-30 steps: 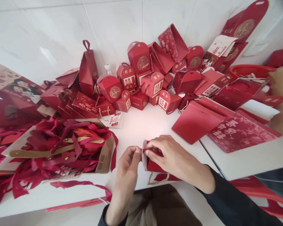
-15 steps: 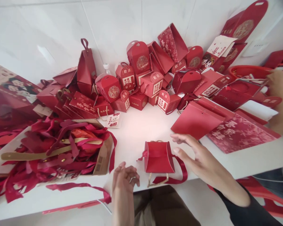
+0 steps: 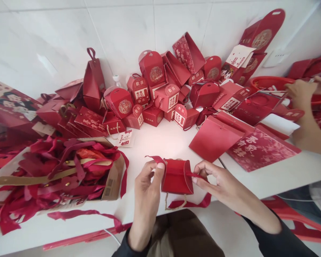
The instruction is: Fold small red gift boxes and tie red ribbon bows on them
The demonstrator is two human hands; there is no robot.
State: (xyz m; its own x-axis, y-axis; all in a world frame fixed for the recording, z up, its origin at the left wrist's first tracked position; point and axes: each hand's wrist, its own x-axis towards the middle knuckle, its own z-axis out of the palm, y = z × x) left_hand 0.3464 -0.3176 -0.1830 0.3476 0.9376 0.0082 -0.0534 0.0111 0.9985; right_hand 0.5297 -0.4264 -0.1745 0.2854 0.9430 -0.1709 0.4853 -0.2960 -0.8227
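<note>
A small red gift box [image 3: 176, 184] with gold rope handles lies on the white table [image 3: 147, 146] between my hands. A red ribbon [image 3: 204, 201] passes through it from side to side. At the box's left side, my left hand [image 3: 148, 184] pinches one short end of that ribbon between thumb and fingers. On the right, my right hand [image 3: 211, 176] grips the ribbon close to where it comes out of the box. The ribbon's long tail curls on the table near the front edge.
A carton [image 3: 113, 182] heaped with red ribbons and straps stands at the left. Several finished-looking red boxes [image 3: 119, 101] are piled along the wall. Flat red bags [image 3: 216, 137] lie at the right. Another person's hand [image 3: 301, 92] works by a red basin [image 3: 270, 84] at the far right.
Both hands have come in to the box and closed on the ribbon's two sides. The ribbon's left end is now raised. The co-worker's arm at the right has moved.
</note>
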